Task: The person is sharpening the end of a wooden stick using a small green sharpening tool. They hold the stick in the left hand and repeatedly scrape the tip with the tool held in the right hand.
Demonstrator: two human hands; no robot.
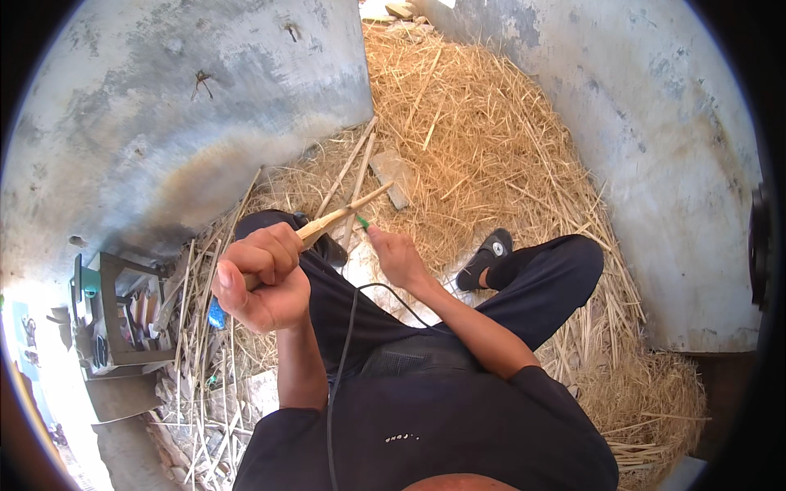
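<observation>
My left hand (266, 277) is raised in front of my left thigh, fingers closed round a pale, split wooden stick (332, 219). The stick tapers to a point, slanting away up and to the right. Lower and to its right, my right hand (399, 257) is closed on a small tool with a bright green part (362, 222), which shows past the fingertips beside the stick. Most of that tool is hidden in the fist, and its kind cannot be made out. Whether it touches the stick is unclear.
Straw and shavings (483, 123) are heaped ahead between grey walls. Long strips (348, 168) and a flat stone block (390, 177) lie past my hands. A dark-framed box (131, 315) of small items stands left. A black cable (350, 327) crosses my lap.
</observation>
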